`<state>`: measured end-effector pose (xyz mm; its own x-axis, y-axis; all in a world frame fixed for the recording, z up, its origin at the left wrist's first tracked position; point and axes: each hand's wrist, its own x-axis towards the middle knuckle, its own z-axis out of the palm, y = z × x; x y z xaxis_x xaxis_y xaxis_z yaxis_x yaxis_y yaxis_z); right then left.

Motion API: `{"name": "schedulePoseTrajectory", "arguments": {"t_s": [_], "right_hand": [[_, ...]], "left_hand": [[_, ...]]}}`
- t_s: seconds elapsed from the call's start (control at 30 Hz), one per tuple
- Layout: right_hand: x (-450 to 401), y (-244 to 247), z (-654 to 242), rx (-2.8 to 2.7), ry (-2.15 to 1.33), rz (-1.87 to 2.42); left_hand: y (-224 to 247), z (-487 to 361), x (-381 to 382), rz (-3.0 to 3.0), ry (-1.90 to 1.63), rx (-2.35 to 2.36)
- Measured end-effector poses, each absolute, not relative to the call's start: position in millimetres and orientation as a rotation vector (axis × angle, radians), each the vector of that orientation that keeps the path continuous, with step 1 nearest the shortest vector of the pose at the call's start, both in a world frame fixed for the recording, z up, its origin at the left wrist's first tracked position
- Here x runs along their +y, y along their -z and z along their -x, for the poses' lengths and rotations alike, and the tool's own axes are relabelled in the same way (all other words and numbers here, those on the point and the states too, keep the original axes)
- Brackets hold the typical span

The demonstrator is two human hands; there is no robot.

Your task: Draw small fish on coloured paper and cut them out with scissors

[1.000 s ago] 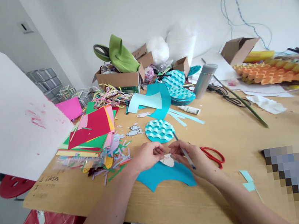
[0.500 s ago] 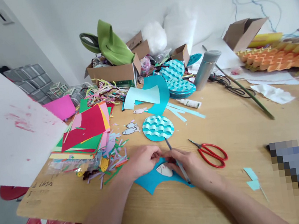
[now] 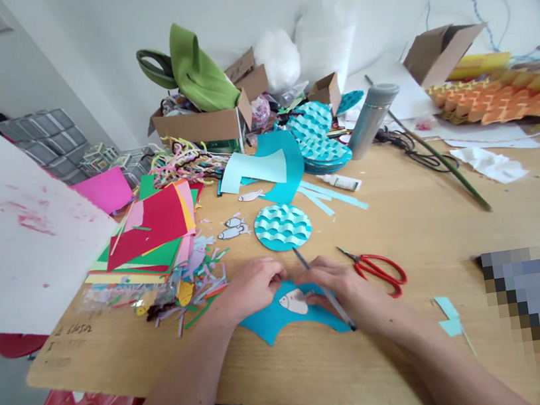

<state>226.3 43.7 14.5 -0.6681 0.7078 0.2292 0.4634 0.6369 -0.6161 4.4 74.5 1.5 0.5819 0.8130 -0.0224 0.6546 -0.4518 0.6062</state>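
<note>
My right hand (image 3: pixel 339 286) is closed around a slim pen (image 3: pixel 331 298), which slants across the fingers. The thumb and fingertips of that hand are at the tail of a white paper fish (image 3: pixel 294 302) with small red marks. The fish lies on a blue sheet of paper (image 3: pixel 262 326) with scalloped cut edges. My left hand (image 3: pixel 260 285) rests at the sheet's upper left, fingers curled; whatever is between its fingertips is hidden. Just beyond the hands lies a round disc (image 3: pixel 282 226) with wavy light-blue strips. Red-handled scissors (image 3: pixel 380 269) lie open to the right.
Coloured paper sheets (image 3: pixel 147 226) and scraps lie left. More paper fish (image 3: pixel 233 228), a glue bottle (image 3: pixel 342 182) and stacked wavy discs (image 3: pixel 326 151) are farther back. A grey flask (image 3: pixel 374 121) stands behind; a green stick (image 3: pixel 438 148) and light-blue scraps (image 3: pixel 448 316) lie right.
My hands have drawn slightly apart, the right one shifting a little to the right with the pen. More of the white fish shows between them. The view has shifted slightly.
</note>
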Motion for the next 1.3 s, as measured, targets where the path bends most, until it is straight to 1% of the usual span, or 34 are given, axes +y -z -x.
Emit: {"name": "schedulePoseTrajectory", "arguments": {"t_s": [0.17, 0.37, 0.57, 0.67, 0.87, 1.07, 1.3], "right_hand": [[39.5, -10.8, -218.8, -2.496, -0.782, 0.872], [39.7, -21.0, -233.9, -2.558, -0.889, 1.088], [39.0, -29.7, -239.3, -2.622, -0.961, 1.113], [41.0, -27.9, -241.4, -2.577, -0.919, 1.154], [51.0, -19.5, -252.1, -2.410, -0.694, 1.299], [53.0, -13.2, -258.1, -2.390, -0.727, 1.338], [52.9, -13.8, -258.5, -2.398, -0.654, 1.415]], "left_hand": [[-0.2, -2.1, 75.2, -2.269, -0.303, 1.130], [0.1, -0.4, 76.2, -2.280, -0.278, 1.124], [-0.4, -1.3, 75.7, -2.291, -0.259, 1.123], [-2.6, -0.4, 75.5, -2.302, -0.246, 1.123], [-13.6, -6.2, 63.7, -2.385, -0.269, 1.074], [-11.9, -34.9, 39.9, -2.561, -0.157, 0.935], [-7.5, -46.7, 35.0, -2.559, -0.108, 1.016]]}}
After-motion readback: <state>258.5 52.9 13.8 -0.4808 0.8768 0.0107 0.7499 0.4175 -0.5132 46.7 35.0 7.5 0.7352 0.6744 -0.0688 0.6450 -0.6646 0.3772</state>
